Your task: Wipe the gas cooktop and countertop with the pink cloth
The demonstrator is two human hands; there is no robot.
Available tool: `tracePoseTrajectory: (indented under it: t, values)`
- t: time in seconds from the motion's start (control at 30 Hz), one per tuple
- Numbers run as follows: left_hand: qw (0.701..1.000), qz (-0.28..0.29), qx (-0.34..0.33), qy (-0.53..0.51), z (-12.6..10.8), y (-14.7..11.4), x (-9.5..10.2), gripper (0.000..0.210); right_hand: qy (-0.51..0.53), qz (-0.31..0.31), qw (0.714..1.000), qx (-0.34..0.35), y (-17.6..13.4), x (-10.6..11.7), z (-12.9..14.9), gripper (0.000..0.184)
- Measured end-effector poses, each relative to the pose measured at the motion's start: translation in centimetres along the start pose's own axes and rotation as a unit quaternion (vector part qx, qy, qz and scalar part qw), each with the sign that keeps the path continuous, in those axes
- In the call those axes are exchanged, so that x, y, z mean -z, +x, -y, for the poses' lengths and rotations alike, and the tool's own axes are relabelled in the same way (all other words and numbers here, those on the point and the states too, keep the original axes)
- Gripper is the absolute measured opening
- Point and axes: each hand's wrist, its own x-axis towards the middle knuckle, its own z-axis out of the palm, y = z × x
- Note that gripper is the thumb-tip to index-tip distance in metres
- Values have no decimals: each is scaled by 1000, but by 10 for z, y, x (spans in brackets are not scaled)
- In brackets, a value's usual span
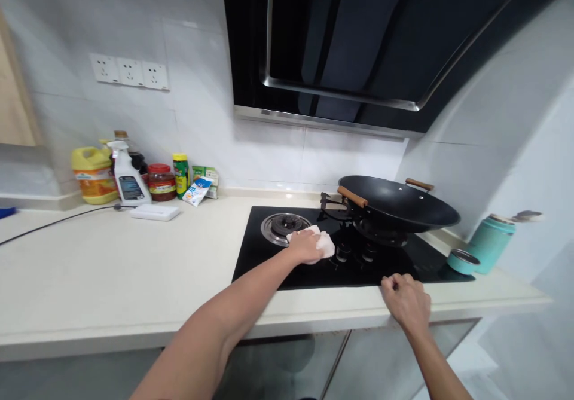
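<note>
Nearest me, the right hand (408,301) rests at the front edge of the hob, fingers curled into a loose fist; I note nothing in its grasp. Further in, the left hand (307,247) is closed over a white cloth (326,246), pressing it on the hob beside the left burner (286,226). The cloth is soft and bunched, its folds showing past the fingers.

I record the hob (309,279) as a flat, glossy black panel. Two dark, round knobs (343,252) stand just right of the cloth. The left burner is circular, with a shiny metal ring around a dark centre. Over the right burner sits a wide, black wok (394,202), smooth inside, with two brown handles that look wooden.

The countertop (134,268) is pale and smooth. At its right end I find a turquoise bottle (492,241) of cylindrical form, a matching round cup (463,261) close in front. Along the back left stand a yellow jug (93,176), a white spray bottle (130,176), a red-lidded jar (161,183), a green canister (181,176) and crinkled packets (198,191).

Behind, I observe pale tiled wall (197,113) bearing three white sockets (130,72). A glossy black range hood (332,47) with metal trim overhangs the hob.
</note>
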Motion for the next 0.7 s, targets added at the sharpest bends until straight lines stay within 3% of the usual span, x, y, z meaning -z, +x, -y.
tracePoseTrajectory:
  t: [0.13,0.27,0.37,0.5,0.57,0.7]
  values:
    - [996,74,-41,23,-9,0,-1,75,2,17,1000,-4,2,0,-2,39]
    - [994,93,-53,19,-12,-31,-4,94,-11,29,999,-10,2,1,-3,42]
    - [994,65,-85,27,-23,-72,-22,93,-25,35,999,-11,1,-1,-5,45]
    - [977,-33,-206,32,-39,-116,-52,59,-23,44,999,-11,2,-3,-8,47]
    - [973,-42,-226,17,-41,-123,-57,55,-17,43,999,-9,2,-4,-8,49]
    - [980,-35,-196,-2,-40,-117,-50,54,-17,34,999,-8,1,-1,-7,48]
